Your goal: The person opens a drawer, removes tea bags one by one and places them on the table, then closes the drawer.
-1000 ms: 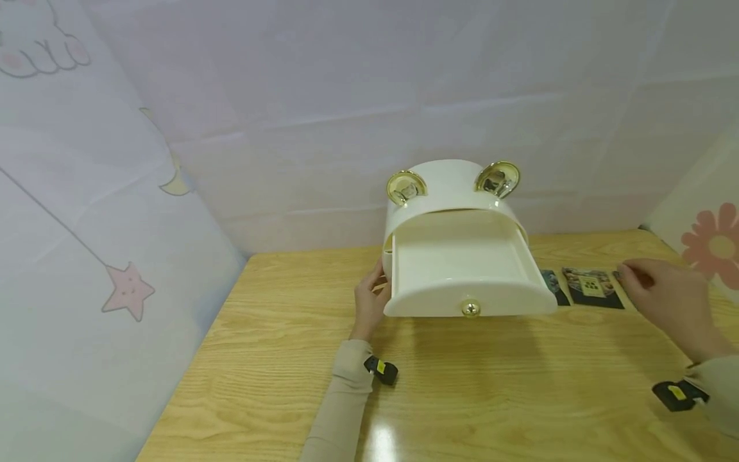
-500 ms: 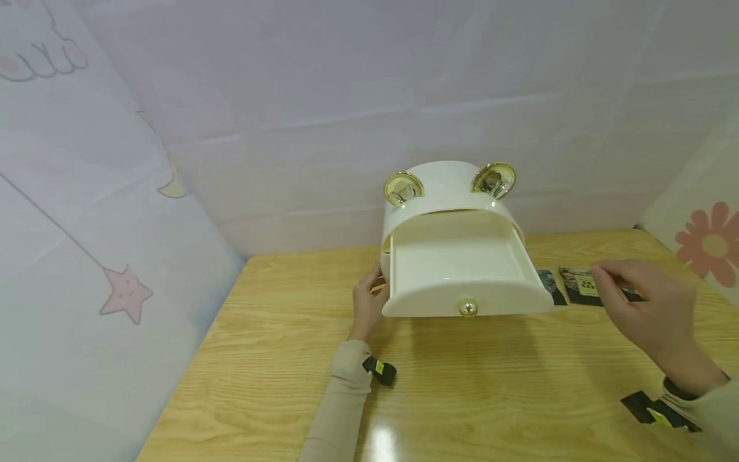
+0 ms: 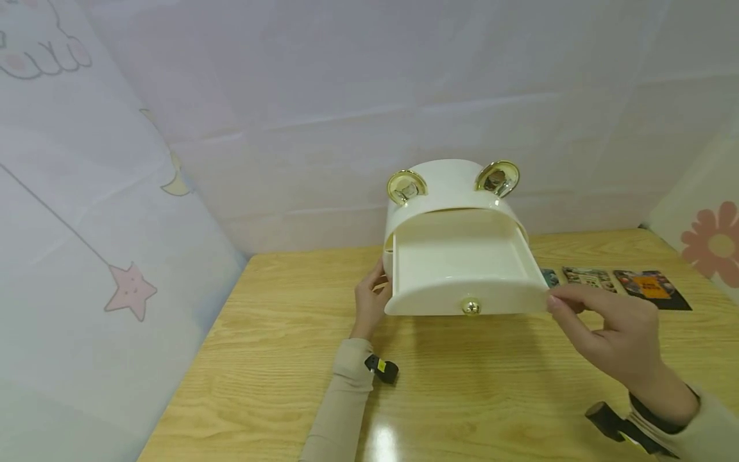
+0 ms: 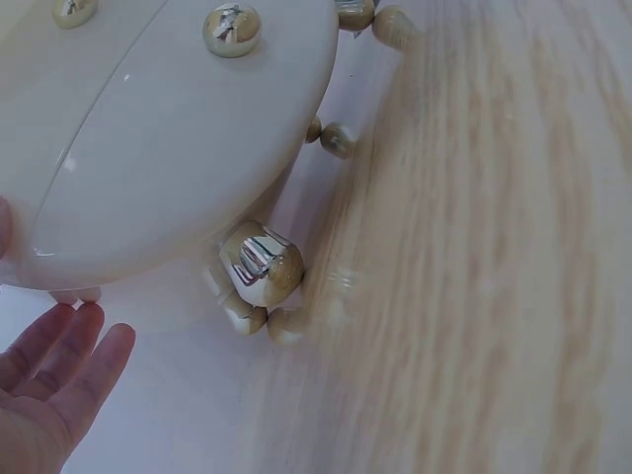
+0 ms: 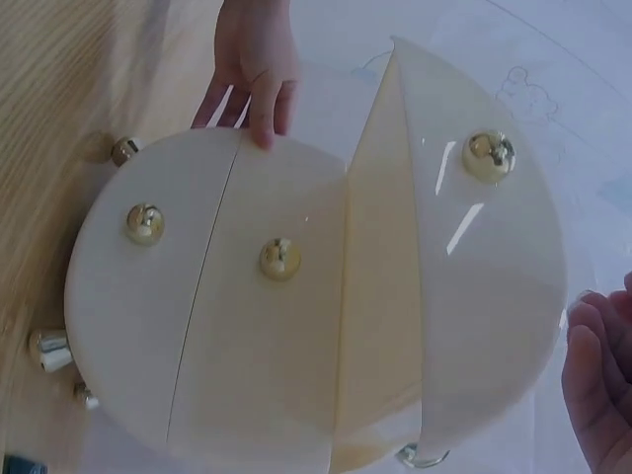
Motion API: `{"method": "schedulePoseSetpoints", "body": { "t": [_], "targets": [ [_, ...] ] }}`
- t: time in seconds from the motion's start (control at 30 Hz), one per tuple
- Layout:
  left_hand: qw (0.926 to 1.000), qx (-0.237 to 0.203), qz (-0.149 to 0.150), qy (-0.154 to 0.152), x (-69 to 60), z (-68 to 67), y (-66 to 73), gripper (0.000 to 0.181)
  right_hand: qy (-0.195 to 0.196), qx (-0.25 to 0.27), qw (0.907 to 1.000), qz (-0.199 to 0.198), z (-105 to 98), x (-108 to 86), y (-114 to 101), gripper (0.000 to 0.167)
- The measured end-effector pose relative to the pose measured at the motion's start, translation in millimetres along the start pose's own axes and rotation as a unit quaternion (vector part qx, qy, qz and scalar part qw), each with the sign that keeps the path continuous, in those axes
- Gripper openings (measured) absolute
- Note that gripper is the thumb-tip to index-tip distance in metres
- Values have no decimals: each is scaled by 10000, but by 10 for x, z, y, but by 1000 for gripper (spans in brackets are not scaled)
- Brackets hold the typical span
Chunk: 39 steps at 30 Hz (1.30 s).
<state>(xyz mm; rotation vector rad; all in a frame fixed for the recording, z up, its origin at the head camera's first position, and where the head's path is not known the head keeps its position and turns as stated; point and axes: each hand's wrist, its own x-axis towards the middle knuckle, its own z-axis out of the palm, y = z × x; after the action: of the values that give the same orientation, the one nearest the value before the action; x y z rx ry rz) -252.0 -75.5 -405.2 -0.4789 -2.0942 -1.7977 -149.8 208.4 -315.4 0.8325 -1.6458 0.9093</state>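
A white drawer box (image 3: 447, 183) with gold ears stands at the table's far side. Its rounded top drawer (image 3: 464, 256) is pulled out, with nothing visible inside; gold knobs mark the drawer fronts. My left hand (image 3: 369, 305) holds the box's left side. In the right wrist view, that hand (image 5: 257, 69) has one digit over the front edge and the others behind. My right hand (image 3: 614, 330) is at the top drawer's right front corner, thumb and index finger close together. In the right wrist view its loosely curled fingers (image 5: 592, 385) lie beside the drawer front; whether they touch is unclear.
Right of the box, flat dark packets lie in a row on the wooden table (image 3: 277, 359): one with an orange label (image 3: 652, 287), a middle one (image 3: 589, 277), and one partly behind the drawer (image 3: 550, 277). A cloth backdrop (image 3: 323, 167) hangs close behind.
My right hand has moved left from the packets to the drawer's right corner, uncovering the orange-labelled packet. The left hand and the box stay in place.
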Motion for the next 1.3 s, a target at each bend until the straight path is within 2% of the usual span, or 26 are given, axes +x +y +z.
{"method": "schedulePoseSetpoints", "body": {
  "t": [0.1, 0.2, 0.33, 0.6, 0.97, 1.3],
  "targets": [
    [10000, 29, -10, -22, 0, -2, 8, 48, -555, 61, 9984, -92, 84, -19, -51, 45],
    [10000, 33, 20, -26, -1, -2, 14, 48, -1068, 220, 9939, -179, 181, -53, -92, 42],
    [10000, 43, 47, -14, 1, 2, 20, 47, -1436, 439, 9884, -250, 304, -96, -115, 34],
    [9999, 96, -10, 34, 21, 11, 14, 48, -1464, 477, 9879, -177, 441, -133, -130, 37],
    [9999, 146, -24, 25, 3, 5, 4, 48, -1658, -288, 9857, 53, 538, -110, -238, 40],
    [9999, 125, 22, -19, 5, 0, -10, 48, -1344, -633, 9889, 21, 606, -123, -212, 44]
  ]
}}
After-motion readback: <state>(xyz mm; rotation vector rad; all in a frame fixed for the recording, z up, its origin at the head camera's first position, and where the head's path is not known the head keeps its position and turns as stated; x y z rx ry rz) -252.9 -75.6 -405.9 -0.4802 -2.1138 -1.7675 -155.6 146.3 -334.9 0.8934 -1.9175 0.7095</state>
